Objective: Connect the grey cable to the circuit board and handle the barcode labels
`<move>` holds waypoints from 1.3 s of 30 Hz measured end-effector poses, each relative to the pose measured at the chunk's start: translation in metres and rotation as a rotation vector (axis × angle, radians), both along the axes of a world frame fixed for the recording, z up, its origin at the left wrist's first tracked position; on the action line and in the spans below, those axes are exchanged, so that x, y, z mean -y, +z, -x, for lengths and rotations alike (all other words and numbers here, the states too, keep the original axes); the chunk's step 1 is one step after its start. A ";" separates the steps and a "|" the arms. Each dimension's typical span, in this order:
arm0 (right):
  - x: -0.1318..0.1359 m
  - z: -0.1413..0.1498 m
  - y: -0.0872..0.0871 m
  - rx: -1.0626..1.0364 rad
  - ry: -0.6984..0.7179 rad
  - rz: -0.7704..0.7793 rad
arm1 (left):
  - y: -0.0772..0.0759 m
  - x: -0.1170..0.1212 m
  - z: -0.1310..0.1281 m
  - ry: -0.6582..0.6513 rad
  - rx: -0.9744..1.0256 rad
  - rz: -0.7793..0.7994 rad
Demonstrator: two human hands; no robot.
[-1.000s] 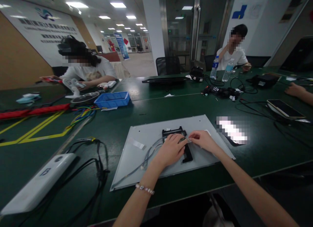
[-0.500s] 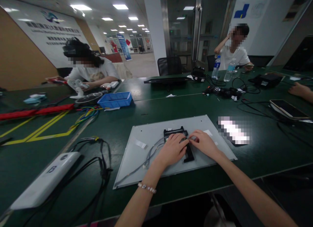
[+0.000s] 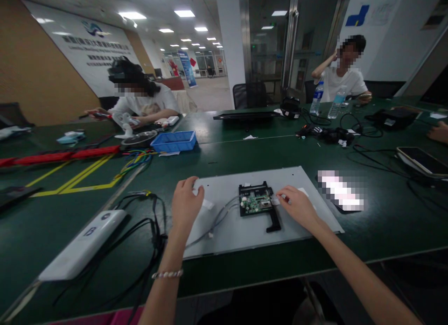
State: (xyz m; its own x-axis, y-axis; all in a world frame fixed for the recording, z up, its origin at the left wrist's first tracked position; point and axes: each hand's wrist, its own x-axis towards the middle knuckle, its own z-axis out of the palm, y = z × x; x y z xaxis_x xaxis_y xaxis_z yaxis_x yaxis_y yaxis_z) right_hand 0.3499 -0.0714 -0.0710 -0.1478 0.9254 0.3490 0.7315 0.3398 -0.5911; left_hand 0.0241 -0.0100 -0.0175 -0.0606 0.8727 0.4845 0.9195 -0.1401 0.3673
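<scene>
A grey metal panel (image 3: 304, 185) lies flat on the green table in front of me. On it sits a small green circuit board (image 3: 255, 203) in a black frame, with thin grey wires (image 3: 217, 220) running off to the left. My left hand (image 3: 185, 206) rests at the panel's left edge with its fingers curled over the corner. My right hand (image 3: 297, 208) lies just right of the board, fingertips pinched at its right edge; whether they hold anything is hidden.
A white device (image 3: 84, 243) with black cables (image 3: 150, 227) lies at left. A blue bin (image 3: 175, 141), coloured wires, a red bar and yellow floor-style tape are beyond. Two phones (image 3: 420, 160) lie right. Two people sit across; another person's hand (image 3: 439, 131) shows far right.
My left hand has left the circuit board and moved left to the panel's corner, uncovering the board. My right hand stays by the board's right edge. The view has shifted slightly.
</scene>
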 end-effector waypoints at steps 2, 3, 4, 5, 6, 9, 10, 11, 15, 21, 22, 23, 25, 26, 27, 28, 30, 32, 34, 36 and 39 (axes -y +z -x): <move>0.000 0.001 0.000 0.013 0.000 -0.004 | -0.010 -0.006 0.016 0.044 0.004 0.111; 0.000 0.001 -0.001 0.019 0.000 -0.008 | -0.015 -0.008 0.022 0.049 0.004 0.174; 0.000 0.001 -0.001 0.024 0.001 -0.011 | -0.021 -0.010 0.026 0.049 0.006 0.234; 0.001 0.002 -0.001 0.029 0.003 -0.015 | -0.026 -0.013 0.028 0.046 0.004 0.285; 0.001 0.002 -0.002 0.032 0.003 -0.018 | -0.030 -0.015 0.029 0.042 0.000 0.324; 0.001 0.002 -0.002 0.041 0.007 -0.019 | -0.040 -0.020 0.032 0.029 -0.018 0.364; 0.001 0.002 -0.002 0.045 0.007 -0.016 | -0.042 -0.021 0.033 0.024 -0.019 0.366; 0.001 0.002 -0.002 0.049 0.008 -0.013 | -0.043 -0.023 0.034 0.015 -0.016 0.370; 0.002 0.002 -0.001 0.066 0.014 0.000 | -0.037 -0.023 0.040 -0.023 0.053 0.402; 0.003 0.002 0.003 0.056 0.014 -0.010 | -0.006 0.002 0.032 -0.227 0.458 0.405; 0.002 0.002 0.004 0.052 0.020 -0.013 | -0.003 0.008 0.029 -0.253 0.468 0.421; 0.002 0.003 0.006 0.048 0.027 -0.016 | -0.001 0.014 0.025 -0.274 0.461 0.438; 0.002 0.005 0.011 0.037 0.040 -0.031 | -0.002 0.024 0.019 -0.287 0.417 0.448; 0.003 0.008 0.014 0.031 0.048 -0.041 | -0.005 0.028 0.016 -0.292 0.386 0.442; 0.005 0.012 0.018 0.025 0.059 -0.052 | -0.009 0.031 0.015 -0.294 0.353 0.433; 0.007 0.017 0.022 0.019 0.076 -0.062 | -0.014 0.033 0.013 -0.297 0.319 0.427; 0.015 0.032 0.029 0.016 0.131 -0.073 | -0.023 0.035 0.012 -0.305 0.255 0.440; 0.025 0.051 0.033 0.038 0.217 -0.075 | -0.031 0.036 0.011 -0.298 0.186 0.462; 0.035 0.072 0.034 0.082 0.326 -0.087 | -0.035 0.038 0.009 -0.272 0.132 0.440; 0.042 0.091 0.032 0.123 0.425 -0.103 | -0.034 0.044 0.004 -0.237 0.095 0.337; 0.048 0.113 0.025 0.150 0.477 -0.116 | -0.027 0.060 -0.008 -0.160 0.001 0.093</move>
